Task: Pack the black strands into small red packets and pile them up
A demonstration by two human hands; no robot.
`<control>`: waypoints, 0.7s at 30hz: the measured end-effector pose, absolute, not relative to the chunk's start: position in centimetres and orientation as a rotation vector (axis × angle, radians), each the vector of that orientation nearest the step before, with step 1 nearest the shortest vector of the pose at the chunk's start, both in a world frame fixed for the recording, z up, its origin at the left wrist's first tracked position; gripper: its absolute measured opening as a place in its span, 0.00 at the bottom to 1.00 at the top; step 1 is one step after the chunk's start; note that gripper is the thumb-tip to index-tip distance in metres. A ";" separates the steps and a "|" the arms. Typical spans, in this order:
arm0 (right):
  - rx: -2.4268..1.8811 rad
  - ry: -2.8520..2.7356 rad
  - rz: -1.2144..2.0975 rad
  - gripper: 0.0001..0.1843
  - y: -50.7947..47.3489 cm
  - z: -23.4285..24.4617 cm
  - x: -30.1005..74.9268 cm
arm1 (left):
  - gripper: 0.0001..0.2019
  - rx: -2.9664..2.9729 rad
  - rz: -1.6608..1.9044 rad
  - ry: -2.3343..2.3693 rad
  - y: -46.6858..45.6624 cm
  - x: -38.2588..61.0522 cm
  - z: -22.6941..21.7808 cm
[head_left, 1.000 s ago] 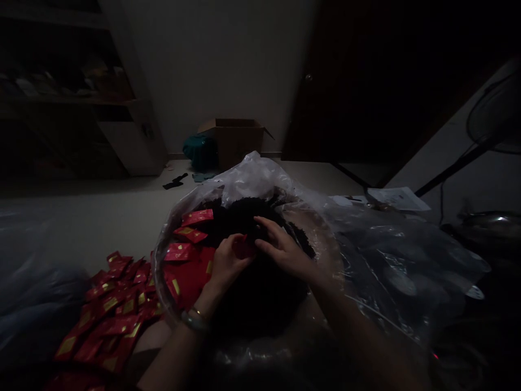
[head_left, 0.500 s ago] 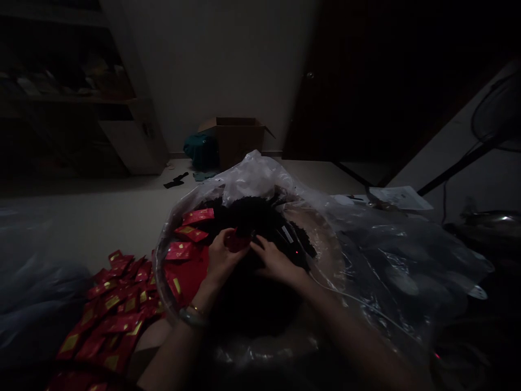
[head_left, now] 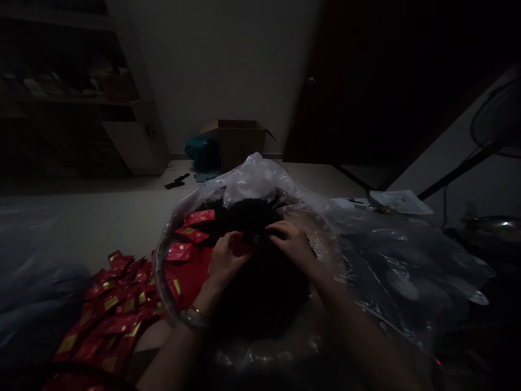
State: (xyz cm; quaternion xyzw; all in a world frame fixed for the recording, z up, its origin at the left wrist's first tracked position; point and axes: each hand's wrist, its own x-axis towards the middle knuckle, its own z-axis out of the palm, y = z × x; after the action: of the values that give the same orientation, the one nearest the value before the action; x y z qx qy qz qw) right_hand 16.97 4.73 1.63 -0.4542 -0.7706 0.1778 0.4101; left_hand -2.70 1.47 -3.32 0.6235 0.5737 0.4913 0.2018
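Your left hand point(head_left: 223, 259) pinches a red packet point(head_left: 241, 246) above the dark pile point(head_left: 260, 296), your right hand point(head_left: 292, 241) curls just right of it, its grip unclear, and handling the packet seems to call for a steady left hold.

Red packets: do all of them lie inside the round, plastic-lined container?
No, many red packets lie heaped outside the container, beyond its rim on the picture's left.
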 end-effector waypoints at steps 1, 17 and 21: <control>-1.110 -1.898 0.447 0.12 4.3 2.2 16.8 | 0.22 1.761 1.363 1.605 1.4 -2.7 -3.3; -0.934 -2.167 0.529 0.12 1.9 4.0 15.2 | 0.23 1.728 1.361 1.513 1.1 -2.4 -3.0; -0.890 -2.532 0.479 0.11 1.7 3.7 14.8 | 0.25 1.715 1.322 1.439 1.0 -2.5 -3.0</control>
State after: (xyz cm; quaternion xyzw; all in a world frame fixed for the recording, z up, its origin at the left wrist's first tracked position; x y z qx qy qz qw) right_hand 14.81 1.73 3.75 -0.3195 -0.9088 0.1718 0.2060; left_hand -2.50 1.01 -2.97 0.6356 0.5333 0.4898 0.2677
